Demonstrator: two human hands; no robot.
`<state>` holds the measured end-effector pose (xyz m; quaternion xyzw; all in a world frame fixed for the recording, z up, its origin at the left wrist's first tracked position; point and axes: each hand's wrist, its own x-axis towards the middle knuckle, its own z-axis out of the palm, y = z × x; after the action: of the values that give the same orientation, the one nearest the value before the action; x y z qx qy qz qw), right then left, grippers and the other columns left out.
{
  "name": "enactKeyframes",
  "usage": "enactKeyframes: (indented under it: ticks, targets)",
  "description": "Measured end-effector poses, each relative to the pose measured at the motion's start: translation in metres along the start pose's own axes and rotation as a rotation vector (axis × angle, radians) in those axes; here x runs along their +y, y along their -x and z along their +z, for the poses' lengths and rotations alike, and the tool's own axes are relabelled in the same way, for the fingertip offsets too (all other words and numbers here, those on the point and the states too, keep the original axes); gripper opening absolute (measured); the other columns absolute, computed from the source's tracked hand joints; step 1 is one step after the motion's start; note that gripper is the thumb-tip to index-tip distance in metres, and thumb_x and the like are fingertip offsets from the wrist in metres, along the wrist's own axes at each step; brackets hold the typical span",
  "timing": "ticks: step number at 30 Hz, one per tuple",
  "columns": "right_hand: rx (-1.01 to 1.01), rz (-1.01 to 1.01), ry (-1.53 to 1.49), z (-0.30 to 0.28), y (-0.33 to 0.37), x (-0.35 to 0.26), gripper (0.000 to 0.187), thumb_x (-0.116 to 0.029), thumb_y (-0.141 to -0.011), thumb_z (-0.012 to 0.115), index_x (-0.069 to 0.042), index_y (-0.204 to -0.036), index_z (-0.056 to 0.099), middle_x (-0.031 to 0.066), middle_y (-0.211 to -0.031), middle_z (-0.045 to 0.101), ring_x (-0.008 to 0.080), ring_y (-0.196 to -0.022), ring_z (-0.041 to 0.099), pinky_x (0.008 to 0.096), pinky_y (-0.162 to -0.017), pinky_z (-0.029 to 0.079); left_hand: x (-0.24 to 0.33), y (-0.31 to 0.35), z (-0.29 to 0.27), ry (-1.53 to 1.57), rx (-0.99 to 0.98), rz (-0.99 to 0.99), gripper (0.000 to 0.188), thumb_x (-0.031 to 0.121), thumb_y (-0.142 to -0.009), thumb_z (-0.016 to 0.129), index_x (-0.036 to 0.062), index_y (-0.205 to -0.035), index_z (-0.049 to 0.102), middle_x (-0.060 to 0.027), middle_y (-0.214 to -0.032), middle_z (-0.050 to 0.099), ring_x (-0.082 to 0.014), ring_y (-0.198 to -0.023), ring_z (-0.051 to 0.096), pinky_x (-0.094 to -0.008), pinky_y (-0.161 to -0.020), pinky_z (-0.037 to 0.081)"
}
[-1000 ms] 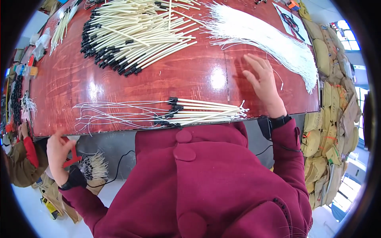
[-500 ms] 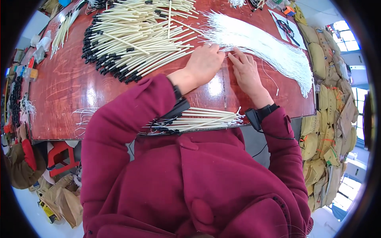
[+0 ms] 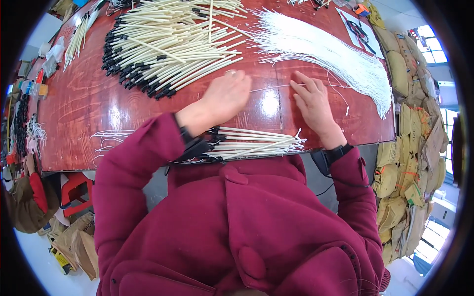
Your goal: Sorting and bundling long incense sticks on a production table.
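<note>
A thin white string runs almost level above the red table, its left end pinched in my closed left hand, which is a little blurred. My right hand rests over the same string with fingers stretched out and apart; the string passes under them and comes out to the right. Beyond it lies a thick bundle of white strings. Past my left hand is a big heap of cream sticks with black ends. A smaller row of cream sticks with white string loops lies at the near edge, close below both hands.
The red table has its near edge against my body. White strings lie at the near left. A white sheet with dark straps is at the far right. Stacked sacks stand right of the table. A red stool and another person's sleeve show at left.
My left hand has moved left and nearer to me, drawing one string away from the bundle. My right hand has come slightly nearer to me and right.
</note>
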<state>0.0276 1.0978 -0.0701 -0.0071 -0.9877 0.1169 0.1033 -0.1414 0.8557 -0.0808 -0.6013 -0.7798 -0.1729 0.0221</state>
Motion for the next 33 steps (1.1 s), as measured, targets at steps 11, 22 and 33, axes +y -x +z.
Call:
enactKeyframes:
  ticks: [11,22,33]
  targets:
    - [-0.036,0.023,0.008,-0.011,0.031,-0.006,0.047,-0.017,-0.092,0.065,0.002,-0.135,0.061,0.0119,-0.149,0.054,0.0336,-0.127,0.051,0.0437,-0.110,0.037,-0.030,0.086,-0.056,0.097,-0.092,-0.269,0.018,0.010,-0.084,0.064,0.0049,-0.099,0.058,-0.0125,-0.097,0.059,-0.0355,-0.093,0.062,-0.0439,-0.077,0.052]
    - [-0.030,0.015,-0.068,-0.008,0.031,-0.003,0.047,-0.017,-0.092,0.067,0.005,-0.134,0.061,0.0128,-0.147,0.056,0.0341,-0.126,0.051,0.0431,-0.110,0.039,-0.120,0.055,-0.073,-0.412,0.176,-0.047,0.020,0.010,-0.083,0.063,0.0113,-0.103,0.063,-0.0050,-0.104,0.059,-0.0243,-0.102,0.062,-0.0395,-0.088,0.049]
    - [-0.024,0.054,-0.111,-0.005,0.032,-0.005,0.048,-0.012,-0.092,0.064,0.003,-0.137,0.059,0.0134,-0.149,0.055,0.0332,-0.129,0.050,0.0401,-0.114,0.037,-0.101,0.056,-0.107,-0.395,0.403,0.113,0.022,0.006,-0.084,0.064,0.0110,-0.106,0.065,-0.0048,-0.109,0.063,-0.0231,-0.103,0.063,-0.0418,-0.096,0.046]
